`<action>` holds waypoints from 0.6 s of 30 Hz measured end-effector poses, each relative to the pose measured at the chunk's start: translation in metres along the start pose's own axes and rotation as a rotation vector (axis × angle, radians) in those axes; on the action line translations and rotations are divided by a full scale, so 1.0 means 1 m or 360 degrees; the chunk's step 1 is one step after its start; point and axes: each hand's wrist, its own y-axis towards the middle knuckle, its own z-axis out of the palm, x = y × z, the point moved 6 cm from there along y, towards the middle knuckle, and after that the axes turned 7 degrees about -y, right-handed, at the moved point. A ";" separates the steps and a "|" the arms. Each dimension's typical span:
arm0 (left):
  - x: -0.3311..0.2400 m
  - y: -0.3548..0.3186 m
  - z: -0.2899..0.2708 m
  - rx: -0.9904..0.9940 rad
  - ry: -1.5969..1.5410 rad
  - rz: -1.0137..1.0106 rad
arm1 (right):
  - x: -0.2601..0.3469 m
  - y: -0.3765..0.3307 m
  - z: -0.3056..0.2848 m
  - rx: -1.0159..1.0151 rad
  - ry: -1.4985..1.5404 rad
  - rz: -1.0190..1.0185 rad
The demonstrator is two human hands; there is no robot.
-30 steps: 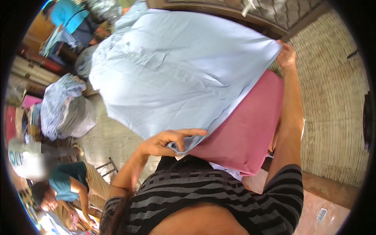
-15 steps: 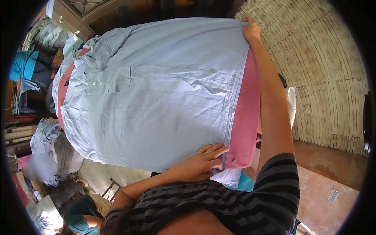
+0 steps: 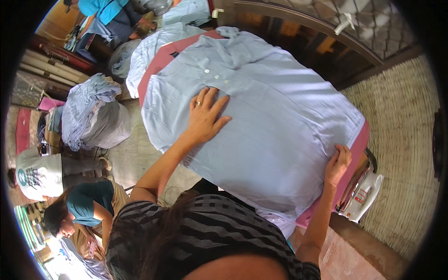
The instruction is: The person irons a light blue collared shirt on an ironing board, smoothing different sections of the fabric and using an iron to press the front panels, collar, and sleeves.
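Resting open left hand (image 3: 204, 120) and curled right hand (image 3: 338, 165), with hold unclear, on pale-blue, buttoned cloth shirt (image 3: 270, 126). Looks light, soft, best gripped by hem corners (image 3: 359, 122).

Lettering (image 3: 33, 178) (beside a round emblem (image 3: 21, 177)) marks a white shirt (image 3: 49, 173).

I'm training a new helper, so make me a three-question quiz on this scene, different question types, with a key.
1. Multiple choice: which hand lies nearer the buttons of the light blue shirt? a) left b) right
2. True or false: a ring shows on the right hand.
3. Fill in: the surface under the shirt is coloured ____.

Key
1. a: the left hand lies spread near them.
2. False: the ring is on the left hand.
3. Pink: the pink cover shows past the shirt's edges.
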 end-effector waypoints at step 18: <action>0.114 0.152 -0.023 -0.0405 -0.0093 0.0250 | -0.007 0.004 0.005 0.0101 -0.0036 0.0078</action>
